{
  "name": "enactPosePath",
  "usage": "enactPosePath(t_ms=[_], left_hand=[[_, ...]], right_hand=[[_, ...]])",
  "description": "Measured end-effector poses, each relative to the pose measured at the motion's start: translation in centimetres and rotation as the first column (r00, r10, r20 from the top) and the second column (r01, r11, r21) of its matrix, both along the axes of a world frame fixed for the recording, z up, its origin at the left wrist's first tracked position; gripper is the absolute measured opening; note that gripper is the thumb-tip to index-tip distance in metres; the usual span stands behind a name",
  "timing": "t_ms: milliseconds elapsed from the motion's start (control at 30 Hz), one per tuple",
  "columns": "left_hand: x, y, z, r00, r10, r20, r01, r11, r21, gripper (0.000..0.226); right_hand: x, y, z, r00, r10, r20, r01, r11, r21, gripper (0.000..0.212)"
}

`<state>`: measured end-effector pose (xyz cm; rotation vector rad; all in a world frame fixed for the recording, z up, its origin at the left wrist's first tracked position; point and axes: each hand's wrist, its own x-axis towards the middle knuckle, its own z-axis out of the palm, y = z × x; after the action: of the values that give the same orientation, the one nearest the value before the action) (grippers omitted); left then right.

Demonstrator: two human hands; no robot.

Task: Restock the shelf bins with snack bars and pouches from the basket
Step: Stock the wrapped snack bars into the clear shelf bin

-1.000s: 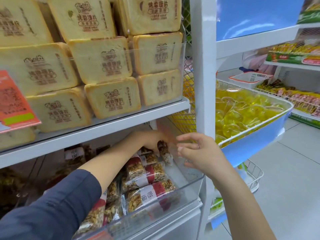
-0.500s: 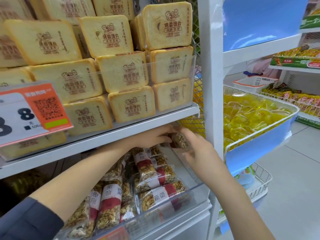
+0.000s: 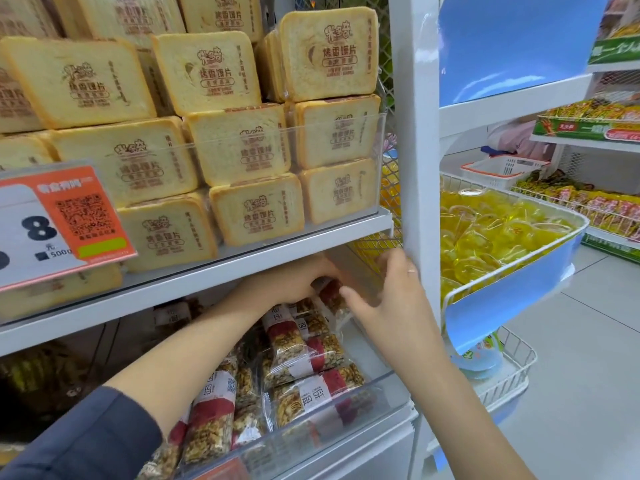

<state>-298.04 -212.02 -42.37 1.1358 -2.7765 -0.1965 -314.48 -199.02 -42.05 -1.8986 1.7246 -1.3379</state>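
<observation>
Toast-slice packs point(image 3: 239, 154) fill the upper shelf at the left and centre, stacked in rows behind an orange and white price tag point(image 3: 59, 223). Below that shelf sits a clear plastic bin point(image 3: 346, 407) holding nut-and-grain snack bars point(image 3: 298, 358) in clear wrappers with red and white bands, lying in loose rows toward the front wall. A dark blue sleeve point(image 3: 79, 441) enters from the lower left, and its bare forearm reaches over the bars to the back of the bin. There the left hand point(image 3: 294, 282) has its fingers curled around one upright snack bar point(image 3: 334, 299) at the far right corner, just under the upper shelf's edge. The right hand point(image 3: 391, 299) meets the same bar from the right, thumb touching the wrapper; whether its other fingers grip it cannot be told, since they are hidden behind the bin's wall. Right of the white upright post point(image 3: 415, 133), a wire-rimmed blue tray point(image 3: 512, 289) holds yellow jelly cups point(image 3: 491, 233).
</observation>
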Motion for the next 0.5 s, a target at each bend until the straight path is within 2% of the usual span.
enactPosePath(t_ms=[67, 133, 200, 300, 400, 467, 500], left_hand=[[-0.6, -1.2, -0.9, 0.992, 0.004, 0.126, 0.003, 0.998, -0.058, 0.036], [-1.3, -2.2, -1.6, 0.975, 0.031, 0.220, -0.018, 0.998, -0.061, 0.042], [-1.5, -2.7, -2.1, 0.981, 0.053, 0.188, -0.042, 0.997, -0.061, 0.036], [-0.9, -3.4, -2.6, 0.988, 0.150, 0.028, -0.149, 0.988, -0.045, 0.018], [0.2, -2.7, -2.2, 0.976, 0.216, -0.017, -0.215, 0.976, 0.027, 0.047], [0.8, -1.6, -1.7, 0.991, 0.132, -0.035, -0.129, 0.989, 0.076, 0.055], [1.0, -0.9, -1.7, 0.997, 0.072, -0.001, -0.072, 0.989, 0.126, 0.051]], right_hand=[[-0.4, 0.4, 0.3, 0.998, -0.013, 0.057, 0.015, 0.999, -0.045, 0.032], [-0.7, 0.4, 0.2, 1.000, -0.007, 0.020, 0.008, 0.997, -0.072, 0.024], [-0.8, 0.2, 0.1, 1.000, -0.005, -0.007, 0.004, 0.997, -0.076, 0.021], [-1.0, 0.0, -0.1, 1.000, -0.006, -0.004, 0.006, 0.997, -0.075, 0.018], [-1.1, -0.1, -0.1, 1.000, 0.006, 0.020, -0.004, 0.997, -0.071, 0.015], [-1.0, -0.2, -0.1, 1.000, 0.001, 0.015, 0.000, 0.997, -0.077, 0.013], [-0.9, -0.3, -0.2, 1.000, -0.005, 0.006, 0.005, 0.997, -0.083, 0.012]])
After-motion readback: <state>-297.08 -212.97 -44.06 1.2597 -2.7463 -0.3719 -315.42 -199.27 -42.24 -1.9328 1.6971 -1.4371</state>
